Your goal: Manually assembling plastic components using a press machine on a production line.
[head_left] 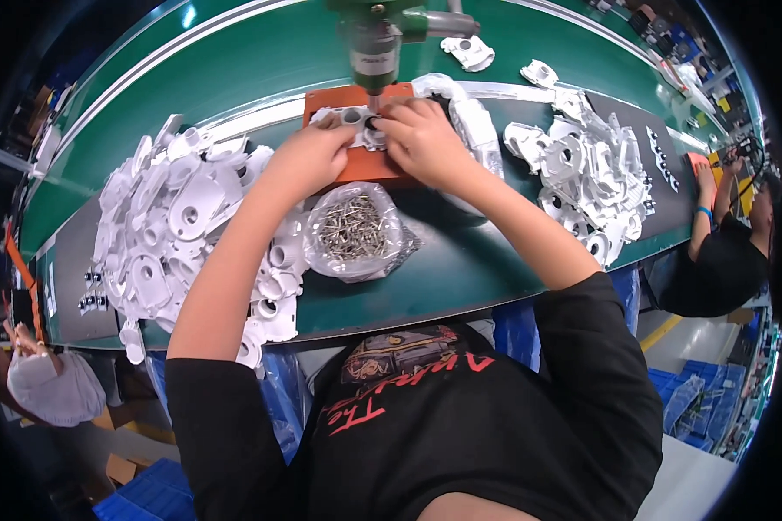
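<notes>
A white plastic part [375,139] with round openings rests on an orange block [387,163] at the far middle of the bench, directly below the spindle of a green press [375,61]. My left hand [317,150] pinches the part's left side, fingers closed. From the right, my right hand [427,143] has its bent fingers against the same part beside a dark round opening; its fingertips are partly hidden. Close in front of the block, a clear plastic bag [349,269] holds many small metal pins or screws.
A large heap of white plastic parts [161,234] lies left of the bag, and another heap [586,169] lies right. A plastic-wrapped bundle [473,130] stands beside the block. Behind runs a green conveyor belt [235,65] carrying loose parts [469,54]. Other people [721,252] work at both sides.
</notes>
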Available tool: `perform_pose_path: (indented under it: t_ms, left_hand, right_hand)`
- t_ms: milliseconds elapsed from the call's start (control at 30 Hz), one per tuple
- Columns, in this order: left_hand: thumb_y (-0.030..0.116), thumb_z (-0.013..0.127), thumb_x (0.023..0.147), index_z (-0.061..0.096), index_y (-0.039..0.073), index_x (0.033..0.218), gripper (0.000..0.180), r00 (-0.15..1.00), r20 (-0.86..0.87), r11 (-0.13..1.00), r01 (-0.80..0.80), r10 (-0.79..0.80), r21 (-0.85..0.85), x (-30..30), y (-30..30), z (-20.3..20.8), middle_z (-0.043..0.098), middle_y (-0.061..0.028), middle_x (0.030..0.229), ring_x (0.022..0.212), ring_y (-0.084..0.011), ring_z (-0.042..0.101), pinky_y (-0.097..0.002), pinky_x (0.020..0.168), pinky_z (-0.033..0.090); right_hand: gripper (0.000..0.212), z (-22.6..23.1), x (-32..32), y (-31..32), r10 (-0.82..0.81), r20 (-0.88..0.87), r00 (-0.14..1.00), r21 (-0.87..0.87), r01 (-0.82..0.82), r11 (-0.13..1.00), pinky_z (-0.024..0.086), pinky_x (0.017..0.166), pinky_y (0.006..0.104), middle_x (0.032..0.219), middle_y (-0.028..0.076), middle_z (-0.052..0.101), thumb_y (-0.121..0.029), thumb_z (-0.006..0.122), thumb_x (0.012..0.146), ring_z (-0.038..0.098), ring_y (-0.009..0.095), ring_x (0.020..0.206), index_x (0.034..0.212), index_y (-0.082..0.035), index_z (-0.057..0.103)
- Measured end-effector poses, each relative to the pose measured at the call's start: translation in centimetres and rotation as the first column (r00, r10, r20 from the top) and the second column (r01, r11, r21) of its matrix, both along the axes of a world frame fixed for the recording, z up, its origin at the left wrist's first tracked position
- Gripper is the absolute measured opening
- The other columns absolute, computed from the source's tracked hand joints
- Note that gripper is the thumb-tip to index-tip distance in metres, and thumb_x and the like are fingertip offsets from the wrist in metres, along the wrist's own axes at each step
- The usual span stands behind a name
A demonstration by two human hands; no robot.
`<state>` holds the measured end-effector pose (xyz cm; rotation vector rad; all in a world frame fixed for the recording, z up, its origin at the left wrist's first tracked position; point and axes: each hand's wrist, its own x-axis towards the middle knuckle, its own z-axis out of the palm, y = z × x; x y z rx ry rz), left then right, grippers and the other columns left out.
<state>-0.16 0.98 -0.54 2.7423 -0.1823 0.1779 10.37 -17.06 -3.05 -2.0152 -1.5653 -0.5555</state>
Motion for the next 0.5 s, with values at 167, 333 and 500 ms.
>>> perform_pose_path:
  t_ms: [167, 333, 500]
  left_hand:
    - [0.01, 0.05, 0.077, 0.055, 0.006, 0.094, 0.018, 1.0, -0.019, 1.0, -0.015, 0.015, 0.004, 0.3, -0.3, 0.3, 0.059, -0.0171, 0.091, 0.079, -0.0351, 0.058, -0.0442, 0.071, 0.047]
    - [0.007, 0.05, 0.076, 0.054, 0.004, 0.093, 0.017, 0.999, -0.035, 0.999, -0.033, 0.033, 0.001, 0.3, -0.5, 0.9, 0.059, -0.0212, 0.097, 0.092, -0.0375, 0.056, -0.0448, 0.078, 0.046]
    - [0.006, 0.05, 0.076, 0.054, 0.003, 0.092, 0.017, 0.997, 0.073, 0.999, 0.012, -0.015, 0.046, 0.7, -0.2, 0.4, 0.059, -0.0216, 0.101, 0.106, -0.0377, 0.051, -0.0447, 0.086, 0.044]
  right_hand:
    - [0.029, 0.4, 0.3, -1.6, 0.017, -0.044, 0.999, -0.054, -0.02, 0.998, 0.034, 0.094, 0.0427, 0.116, 0.011, 0.054, -0.015, 0.057, 0.078, 0.046, 0.031, 0.108, 0.106, -0.006, 0.059]
    - [0.02, 4.0, 7.8, -5.2, -0.017, -0.134, 0.991, -0.197, -0.01, 0.98, 0.039, 0.089, 0.0404, 0.103, 0.012, 0.06, -0.017, 0.059, 0.078, 0.054, 0.029, 0.097, 0.093, -0.006, 0.063]
    - [0.036, 5.1, 26.2, -10.7, -0.561, 0.325, 0.761, -0.427, 0.648, 0.631, 0.047, 0.077, 0.0439, 0.104, 0.015, 0.057, -0.015, 0.061, 0.072, 0.056, 0.034, 0.094, 0.106, -0.009, 0.054]
